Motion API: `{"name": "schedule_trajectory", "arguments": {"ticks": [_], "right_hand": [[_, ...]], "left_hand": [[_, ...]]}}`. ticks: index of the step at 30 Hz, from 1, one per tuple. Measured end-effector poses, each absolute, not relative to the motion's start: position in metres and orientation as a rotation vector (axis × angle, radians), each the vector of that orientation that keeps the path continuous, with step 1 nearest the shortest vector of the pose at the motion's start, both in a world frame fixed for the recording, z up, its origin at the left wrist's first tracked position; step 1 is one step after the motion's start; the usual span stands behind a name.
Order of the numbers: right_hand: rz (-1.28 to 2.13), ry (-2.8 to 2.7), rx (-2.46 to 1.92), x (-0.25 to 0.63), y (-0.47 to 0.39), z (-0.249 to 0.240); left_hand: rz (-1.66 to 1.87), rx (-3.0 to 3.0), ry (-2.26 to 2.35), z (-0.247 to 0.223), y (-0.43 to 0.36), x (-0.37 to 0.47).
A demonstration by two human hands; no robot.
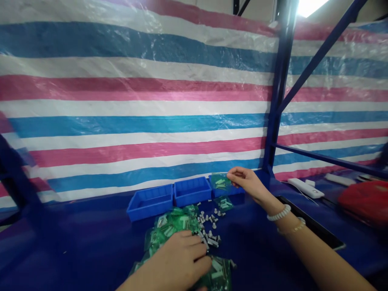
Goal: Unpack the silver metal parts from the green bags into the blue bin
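Pinched in the fingertips of my right hand (242,180) is a small clear green bag (220,182) with pale slim pieces inside. It hangs in front of the right-hand blue bin (236,191). My left hand (182,258) rests over a pile of similar green bags (172,222), its fingers loosely bent and apart from the thumb, with the tips partly hidden. Beside those fingers lie loose metal fittings (212,241) and several silver screws (209,218). Another green packet (224,203) lies flat below the held one. More filled bags (220,273) sit by my left thumb.
Two more blue bins, one at left (151,202) and one in the middle (192,190), line the back of the blue table (91,246). A black flat device (315,226) lies under my right forearm. A white power strip (304,188) and red bag (363,202) are farther right, past the rack post (274,109).
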State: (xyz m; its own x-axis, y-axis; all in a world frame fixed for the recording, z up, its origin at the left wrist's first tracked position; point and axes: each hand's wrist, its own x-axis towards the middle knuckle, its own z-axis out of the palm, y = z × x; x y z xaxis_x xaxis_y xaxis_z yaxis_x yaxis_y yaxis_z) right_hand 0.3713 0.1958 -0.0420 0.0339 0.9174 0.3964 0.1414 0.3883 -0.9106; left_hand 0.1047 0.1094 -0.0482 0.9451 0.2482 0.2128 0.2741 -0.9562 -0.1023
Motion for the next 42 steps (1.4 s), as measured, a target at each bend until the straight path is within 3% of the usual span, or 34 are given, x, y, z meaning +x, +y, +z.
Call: {"name": "schedule_trajectory", "arguments": {"ticks": [5, 16, 23, 30, 36, 42], "right_hand": [[0.783, -1.408, -1.028, 0.375, 0.200, -0.043], [0.801, -1.523, -1.050, 0.369, 0.201, -0.050], [0.784, -1.716, -1.114, 0.360, 0.205, -0.065], [0.536, -1.911, -1.138, 0.356, 0.200, -0.070], [0.308, -2.316, -1.044, 0.336, 0.152, -0.051], [0.179, -2.691, -1.126, 0.301, 0.095, -0.067]], "left_hand": [[-0.381, -2.910, -0.350, -0.037, 0.110, 0.102], [-1.037, -2.878, -0.867, -0.039, 0.132, 0.089], [-1.440, -2.388, -0.970, -0.036, 0.148, 0.079], [-0.765, -2.527, -0.671, -0.047, 0.174, 0.067], [-0.845, -2.581, -0.707, -0.047, 0.162, 0.074], [-0.933, -2.547, -0.643, -0.050, 0.153, 0.079]]}}
